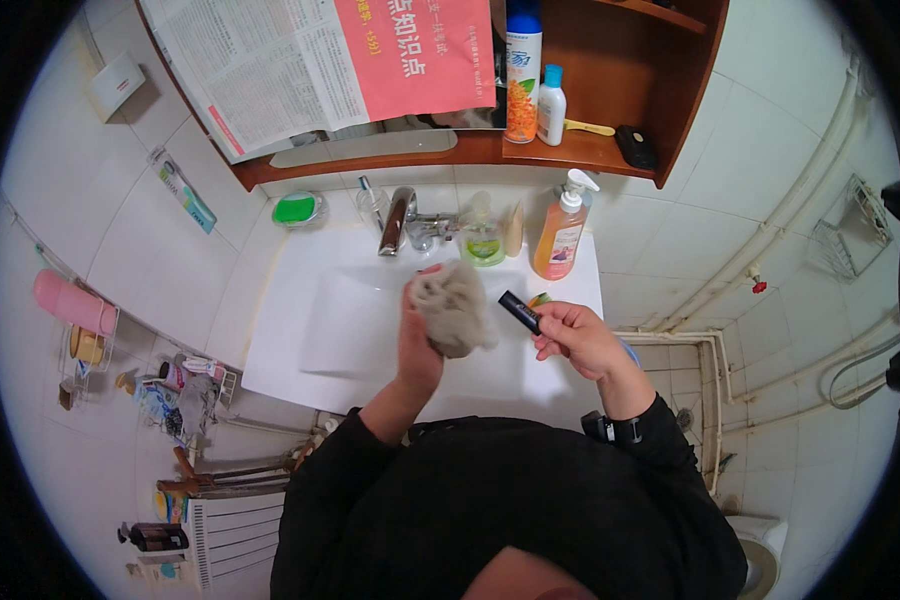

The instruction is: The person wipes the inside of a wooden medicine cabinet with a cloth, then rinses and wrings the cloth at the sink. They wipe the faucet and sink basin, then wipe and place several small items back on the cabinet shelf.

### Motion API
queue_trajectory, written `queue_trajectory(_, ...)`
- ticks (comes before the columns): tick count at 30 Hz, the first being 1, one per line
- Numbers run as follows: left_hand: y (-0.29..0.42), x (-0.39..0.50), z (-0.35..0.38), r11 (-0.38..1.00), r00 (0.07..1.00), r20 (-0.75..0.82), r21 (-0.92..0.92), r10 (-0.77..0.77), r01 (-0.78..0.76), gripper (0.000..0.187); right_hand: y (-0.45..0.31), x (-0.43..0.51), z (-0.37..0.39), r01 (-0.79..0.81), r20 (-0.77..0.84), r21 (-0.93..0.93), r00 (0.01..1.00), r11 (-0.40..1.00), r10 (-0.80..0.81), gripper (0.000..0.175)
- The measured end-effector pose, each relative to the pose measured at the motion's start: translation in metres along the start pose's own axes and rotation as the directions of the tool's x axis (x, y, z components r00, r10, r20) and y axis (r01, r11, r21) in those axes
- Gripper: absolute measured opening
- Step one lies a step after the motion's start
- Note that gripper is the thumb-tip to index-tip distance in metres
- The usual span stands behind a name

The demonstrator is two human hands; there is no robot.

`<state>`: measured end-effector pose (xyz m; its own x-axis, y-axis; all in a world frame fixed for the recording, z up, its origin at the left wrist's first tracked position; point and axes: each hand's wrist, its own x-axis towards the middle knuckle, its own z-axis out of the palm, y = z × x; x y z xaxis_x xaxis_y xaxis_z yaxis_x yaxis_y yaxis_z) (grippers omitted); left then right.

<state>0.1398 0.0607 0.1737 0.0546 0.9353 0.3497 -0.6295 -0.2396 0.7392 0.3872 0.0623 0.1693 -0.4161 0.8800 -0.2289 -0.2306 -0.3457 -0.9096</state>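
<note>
Over the white sink (pixel 345 330), my left hand (pixel 418 337) holds a crumpled greyish-beige cloth (pixel 454 307), slightly blurred. My right hand (pixel 576 337) grips a small black tube (pixel 520 311) with light writing between thumb and fingers, tilted towards the cloth but apart from it. A small green and orange item (pixel 541 300) shows just behind the right fingers; whether it is held or lies on the sink I cannot tell. The chrome faucet (pixel 397 221) stands behind the cloth.
Along the sink's back stand a soap dish with a green item (pixel 295 210), a glass with a toothbrush (pixel 373 206), a green liquid bottle (pixel 483 244) and an orange pump bottle (pixel 561 236). A wooden cabinet (pixel 480 150) overhangs them. Wire racks (pixel 229 386) hang at left; pipes (pixel 765 232) run at right.
</note>
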Motion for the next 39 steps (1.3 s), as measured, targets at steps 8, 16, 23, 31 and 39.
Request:
queue_trajectory(8,0.022,0.012,0.026,0.074,0.684,0.73,0.682,0.004,-0.728,0.052,-0.008,-0.012,0.039,0.129,0.095,-0.07,0.988,0.989,-0.122,0.025)
queue_trajectory(16,0.011,0.009,0.02,0.84,0.942,0.17,0.518,-0.288,0.164,0.036,-0.025,-0.027,0.053,0.427,0.052,-0.661,0.847,0.617,-0.53,0.034)
queue_trajectory(23,0.007,0.011,0.014,0.839,0.867,0.139,0.363,-0.478,0.404,0.031,-0.026,-0.03,0.056,0.46,0.043,-0.721,0.776,0.518,-0.629,0.037)
queue_trajectory(31,0.003,0.004,0.025,0.835,0.838,0.029,0.107,-0.545,0.54,0.026,-0.007,-0.014,0.055,0.521,-0.127,-0.354,0.796,0.777,-0.591,0.043)
queue_trajectory(39,0.001,0.003,0.022,0.832,0.831,0.085,0.137,-0.55,0.537,0.021,-0.005,-0.011,0.055,0.541,-0.125,-0.446,0.751,0.713,-0.648,0.03)
